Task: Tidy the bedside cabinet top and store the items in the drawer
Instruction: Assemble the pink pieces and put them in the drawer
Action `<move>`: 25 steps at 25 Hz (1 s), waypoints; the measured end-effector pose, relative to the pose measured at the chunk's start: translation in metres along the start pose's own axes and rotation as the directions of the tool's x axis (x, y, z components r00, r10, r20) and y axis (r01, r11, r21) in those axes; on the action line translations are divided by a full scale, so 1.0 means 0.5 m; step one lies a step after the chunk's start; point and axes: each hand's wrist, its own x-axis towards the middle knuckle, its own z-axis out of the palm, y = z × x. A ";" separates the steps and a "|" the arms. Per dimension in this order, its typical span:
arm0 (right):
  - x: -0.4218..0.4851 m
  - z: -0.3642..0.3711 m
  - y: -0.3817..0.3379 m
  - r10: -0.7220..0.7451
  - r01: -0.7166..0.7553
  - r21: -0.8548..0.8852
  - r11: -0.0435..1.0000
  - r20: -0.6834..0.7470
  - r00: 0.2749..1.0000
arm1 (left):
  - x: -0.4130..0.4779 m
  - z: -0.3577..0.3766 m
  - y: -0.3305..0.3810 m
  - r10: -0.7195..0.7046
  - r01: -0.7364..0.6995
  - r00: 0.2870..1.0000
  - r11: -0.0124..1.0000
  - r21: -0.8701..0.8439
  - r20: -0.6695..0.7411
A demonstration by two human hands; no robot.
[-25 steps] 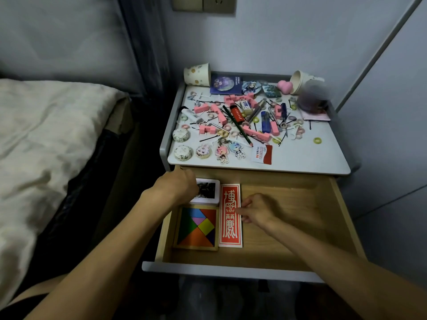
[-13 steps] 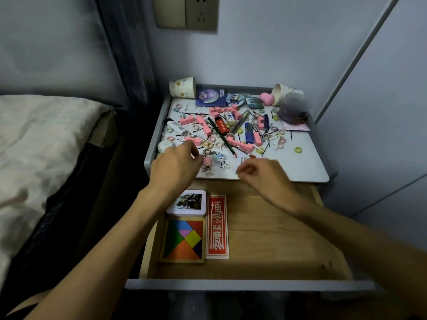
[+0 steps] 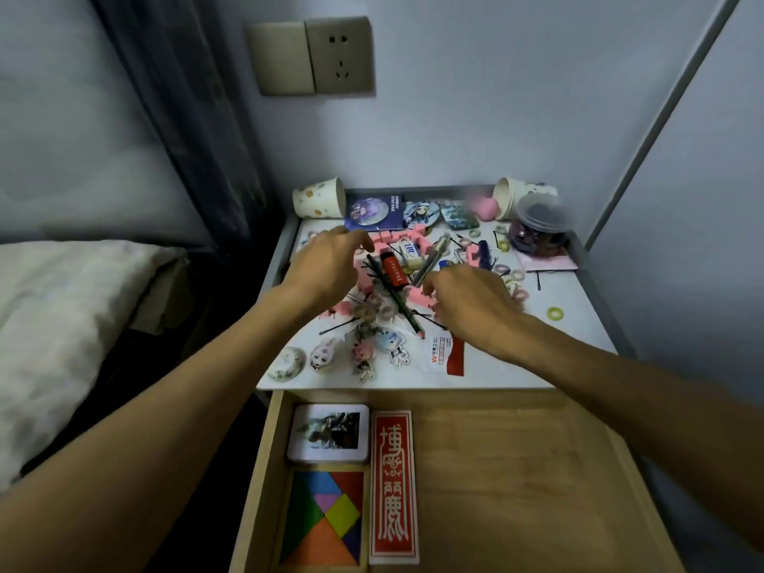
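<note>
Two hands over the cluttered counter (image 3: 578, 299), drawer (image 3: 516, 490) open below.
Left hand (image 3: 330, 262), right hand (image 3: 471, 299) curl down onto pink blocks (image 3: 417, 299) and pencil (image 3: 407, 314); grip unclear. Tangram (image 3: 326, 519), red card (image 3: 392, 485) in drawer.

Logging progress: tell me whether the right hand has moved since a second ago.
Yes. The right hand has left the red card in the drawer and gone away from the person, onto the cabinet top among the pink blocks.

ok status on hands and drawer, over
Left hand and right hand at the pile, grip unclear. Drawer open; puzzle, photo card, red strip inside. Pencil lies across the pink blocks.
</note>
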 end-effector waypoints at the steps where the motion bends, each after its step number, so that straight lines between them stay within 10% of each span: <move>1: 0.007 -0.005 0.010 0.025 -0.025 0.035 0.999 0.006 1.000 | 0.024 0.012 -0.002 0.032 -0.033 0.999 0.997 0.070 0.027; 10: 0.056 -0.048 0.071 0.266 -0.292 0.640 0.711 0.139 0.954 | 0.087 0.081 -0.065 0.219 -0.216 0.975 0.935 0.280 0.018; 17: 0.153 -0.036 0.044 0.121 -0.119 0.548 0.828 0.033 0.992 | 0.013 -0.024 -0.051 -0.125 0.080 0.970 0.975 -0.208 -0.210; 21: 0.262 -0.001 0.030 0.051 -0.066 0.325 0.943 0.053 0.997 | -0.106 -0.091 -0.019 -0.373 0.343 0.914 0.503 -0.793 0.159; 25: 0.310 0.043 0.027 0.012 -0.017 0.061 0.998 0.094 0.996 | -0.185 -0.102 -0.004 -0.399 0.477 0.840 0.221 -0.851 0.367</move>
